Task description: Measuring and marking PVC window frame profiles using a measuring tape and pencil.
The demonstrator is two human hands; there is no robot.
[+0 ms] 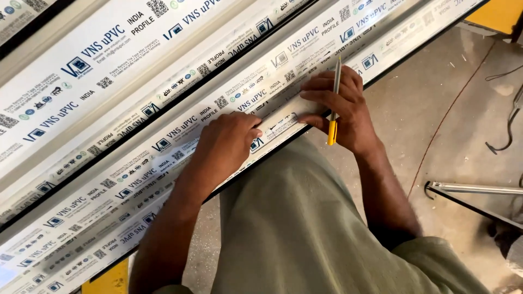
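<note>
Long white plastic profiles [136, 98] wrapped in printed film lie side by side, running diagonally from lower left to upper right. A short white strip [283, 121] lies along the nearest profile [98, 218]. My left hand [226, 144] has its fingers curled, and the fingertips press on the strip's left end. My right hand [343, 109] rests on the strip's right end. A slim pen [334, 103] with a yellow lower part is held between its fingers, pointing up and away from me.
My torso in a green shirt [294, 218] stands against the profiles' near edge. To the right is a concrete floor [436, 109] with a thin red wire [452, 106], dark cables [509, 125] and a metal bar [474, 189]. Yellow surfaces [109, 280] show under the profiles.
</note>
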